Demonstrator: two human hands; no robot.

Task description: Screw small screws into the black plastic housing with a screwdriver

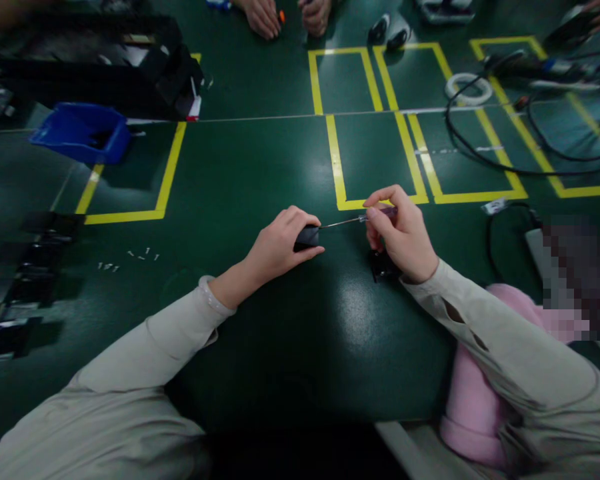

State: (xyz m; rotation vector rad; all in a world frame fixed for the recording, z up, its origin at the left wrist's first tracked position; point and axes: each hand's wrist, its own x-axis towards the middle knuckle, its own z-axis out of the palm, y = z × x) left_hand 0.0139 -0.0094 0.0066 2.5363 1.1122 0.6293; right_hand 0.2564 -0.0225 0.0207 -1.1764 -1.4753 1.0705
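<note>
Fingers and thumb of my left hand (284,241) are closed round a small black block-shaped part (307,237) at the middle of the green table. My right hand (403,233) grips a screwdriver (380,214) by its clear handle. The thin shaft points left, and its tip meets the right end of the black part; whether it sits in a screw cannot be made out. Beneath my right hand lies another small black piece (381,265), partly covered by the hand. Several small screws (147,254) are scattered on the table to the left of my left forearm.
A blue bin (83,133) and a long black rack (95,73) stand at the far left. Several black parts (33,267) line the left side. Cables (460,133) and a tape roll (469,89) lie at right. Another person's hands (263,17) rest across the table.
</note>
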